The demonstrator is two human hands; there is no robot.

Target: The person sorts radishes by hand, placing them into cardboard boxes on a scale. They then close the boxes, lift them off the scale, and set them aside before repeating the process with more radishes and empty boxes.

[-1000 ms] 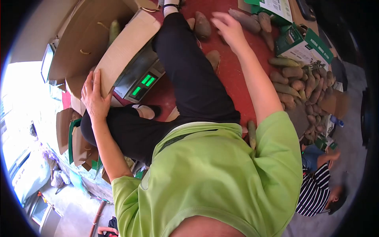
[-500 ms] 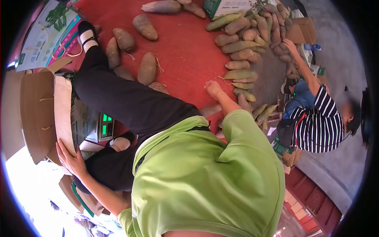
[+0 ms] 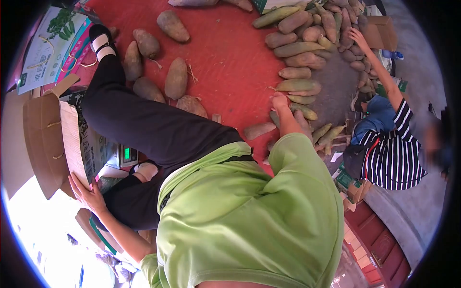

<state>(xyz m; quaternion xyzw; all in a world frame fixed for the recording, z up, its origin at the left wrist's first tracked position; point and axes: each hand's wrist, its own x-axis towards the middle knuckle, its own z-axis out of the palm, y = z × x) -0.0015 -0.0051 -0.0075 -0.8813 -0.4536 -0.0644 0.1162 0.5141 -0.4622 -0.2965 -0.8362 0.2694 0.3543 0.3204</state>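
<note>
My left hand (image 3: 89,196) lies with its fingers stretched out against the lower end of the pale flap of an open cardboard box (image 3: 43,139). Further right, my right hand (image 3: 280,102) is closed, its fingers curled beside the root end of a long green-tipped tuber (image 3: 300,87). Whatever those fingers hold is too small or hidden to make out. A shorter brownish tuber (image 3: 259,130) lies on the red floor just below that hand. Beside the box, a scale (image 3: 127,153) shows a green lit display, partly covered by packaging.
Loose tubers (image 3: 176,79) lie on the red floor (image 3: 225,53) near my outstretched leg. A large tuber pile (image 3: 331,29) spreads at the upper right. Another person in a striped shirt (image 3: 396,158) reaches a hand (image 3: 357,38) into it. Printed cartons (image 3: 55,43) lie upper left.
My right hand has moved right, up to the row of long tubers. My left hand stays at the box flap. The view has shifted slightly, and the other person's hand remains by the pile.
</note>
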